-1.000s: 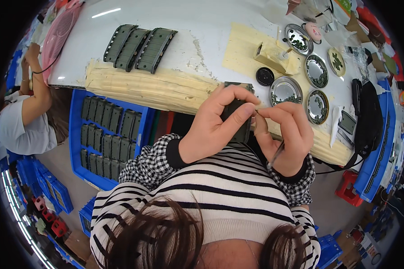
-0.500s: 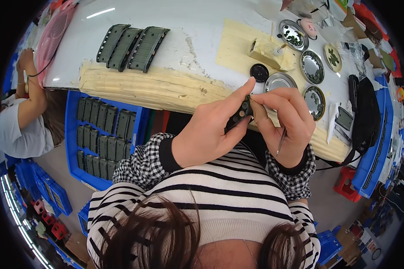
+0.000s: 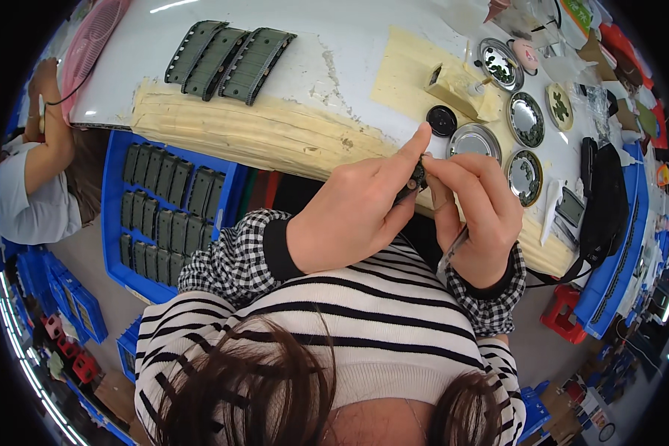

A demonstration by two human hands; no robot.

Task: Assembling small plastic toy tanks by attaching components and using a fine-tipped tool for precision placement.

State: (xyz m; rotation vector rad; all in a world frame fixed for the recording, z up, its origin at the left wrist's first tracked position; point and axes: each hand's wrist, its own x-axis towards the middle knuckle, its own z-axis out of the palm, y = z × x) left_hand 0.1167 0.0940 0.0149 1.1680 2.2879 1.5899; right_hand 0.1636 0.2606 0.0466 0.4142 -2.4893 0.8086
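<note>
My left hand is closed round a small dark green piece with round parts on it, held up at the table's front edge. Much of that piece is hidden behind my fingers. My right hand pinches at its upper end with thumb and forefinger; anything tiny between those tips is too small to make out. A thin metal tool, its kind unclear, is tucked in my right palm and points down towards my sleeve. Three curved dark green ribbed pieces lie side by side on the white table at the left.
Round metal dishes with small green parts stand at the right, by a black round lid and a yellowish block. A blue crate of several green pieces sits below the table's left. Another person's arm is at far left.
The view has shifted slightly. My right hand has tilted, and the metal tool in its palm has swung a little. Both hands stay together at the green piece.
</note>
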